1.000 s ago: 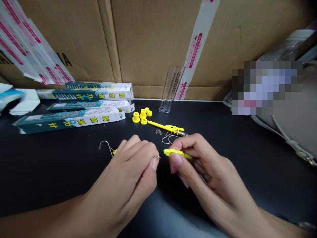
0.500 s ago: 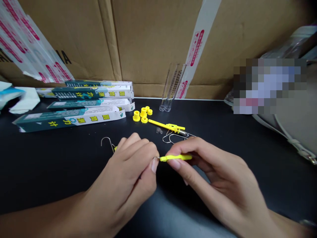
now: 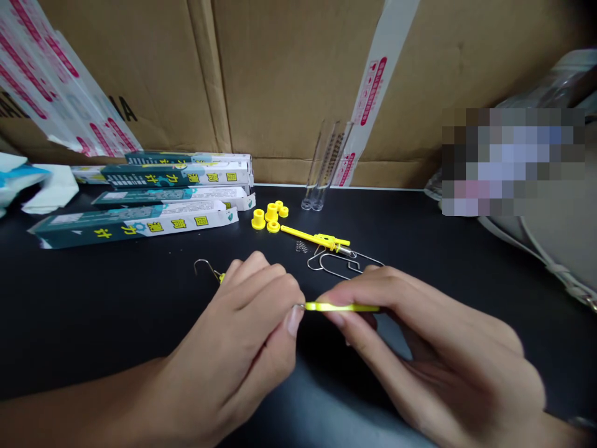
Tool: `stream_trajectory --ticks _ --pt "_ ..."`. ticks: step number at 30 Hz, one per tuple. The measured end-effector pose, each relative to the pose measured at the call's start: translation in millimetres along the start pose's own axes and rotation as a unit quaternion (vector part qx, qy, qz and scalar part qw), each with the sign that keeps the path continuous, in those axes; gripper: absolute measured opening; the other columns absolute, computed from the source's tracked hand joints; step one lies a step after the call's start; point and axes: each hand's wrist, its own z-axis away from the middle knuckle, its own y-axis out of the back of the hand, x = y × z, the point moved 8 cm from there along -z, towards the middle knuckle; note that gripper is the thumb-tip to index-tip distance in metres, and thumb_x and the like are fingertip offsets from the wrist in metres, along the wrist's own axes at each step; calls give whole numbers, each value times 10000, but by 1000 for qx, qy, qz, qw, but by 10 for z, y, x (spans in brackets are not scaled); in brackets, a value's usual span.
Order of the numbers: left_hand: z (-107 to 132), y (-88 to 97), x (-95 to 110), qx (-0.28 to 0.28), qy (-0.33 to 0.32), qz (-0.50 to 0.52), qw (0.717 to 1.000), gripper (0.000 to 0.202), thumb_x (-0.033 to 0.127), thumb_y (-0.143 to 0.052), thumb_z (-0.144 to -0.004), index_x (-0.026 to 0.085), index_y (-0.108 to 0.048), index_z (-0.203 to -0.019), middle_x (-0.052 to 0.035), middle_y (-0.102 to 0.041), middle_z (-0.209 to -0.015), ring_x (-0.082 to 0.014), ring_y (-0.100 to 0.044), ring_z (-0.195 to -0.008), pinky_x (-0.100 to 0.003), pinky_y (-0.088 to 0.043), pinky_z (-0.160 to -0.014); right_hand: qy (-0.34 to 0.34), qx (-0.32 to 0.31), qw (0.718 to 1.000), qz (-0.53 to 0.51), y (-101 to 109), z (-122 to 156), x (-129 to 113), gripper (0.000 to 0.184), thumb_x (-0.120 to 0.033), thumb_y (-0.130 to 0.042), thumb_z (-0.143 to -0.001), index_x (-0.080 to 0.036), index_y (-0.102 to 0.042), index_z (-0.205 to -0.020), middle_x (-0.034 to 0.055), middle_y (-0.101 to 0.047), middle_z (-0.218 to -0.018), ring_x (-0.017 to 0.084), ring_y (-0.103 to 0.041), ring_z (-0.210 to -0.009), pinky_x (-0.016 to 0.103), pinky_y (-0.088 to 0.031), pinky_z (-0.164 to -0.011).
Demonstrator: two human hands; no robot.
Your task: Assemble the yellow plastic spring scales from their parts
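My left hand (image 3: 252, 330) is closed in a fist around a spring-scale piece, most of which is hidden. From the fist's far left side stick out its wire hook (image 3: 203, 266) and a bit of yellow plastic (image 3: 222, 277). A small metal wire end (image 3: 299, 306) shows at the thumb tip and meets a slim yellow plastic piece (image 3: 347, 307). Thumb and fingers of my right hand (image 3: 433, 354) pinch that yellow piece, holding it level above the black table.
Beyond the hands lie a yellow rod assembly (image 3: 308, 236), wire hooks (image 3: 336, 265), small springs (image 3: 301, 247) and several yellow caps (image 3: 259, 219). Clear tubes (image 3: 321, 168) stand upright before a cardboard box (image 3: 289, 74). Printed cartons (image 3: 135, 223) lie left; a grey bag (image 3: 555, 230) sits right.
My right hand has shifted right and slightly down along the yellow piece, which now lies more level. The left fist stays nearly in place, moving slightly right.
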Motion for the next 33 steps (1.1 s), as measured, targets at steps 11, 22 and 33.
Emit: stream_trajectory --ticks 11,22,33 --pt "14 15 22 -8 -16 -2 1000 227 89 -339 -980 213 -432 -815 31 -511 -757 -158 -440 -733 -352 -342 -719 -7 6 1000 -10 4 18 -42 216 -32 -636 -860 -205 -675 -985 -9 -728 -832 109 -685 -720 200 -560 -656" --pt "11 -29 23 -13 -19 5 1000 237 85 -316 -976 213 -485 -871 3 -557 -794 -176 -465 -754 -375 -372 -747 -11 1 1000 -26 -18 13 -26 288 0 -650 -832 -233 -677 -1000 -2 -743 -820 142 -692 -672 235 -580 -628" --pt "10 -47 16 -20 -12 8 1000 252 90 -291 -985 207 -482 -871 -7 -555 -826 -177 -458 -768 -362 -381 -737 -19 -8 1000 6 -31 76 18 345 -16 -681 -831 -268 -651 -1065 -22 -770 -902 152 -733 -713 243 -616 -694"
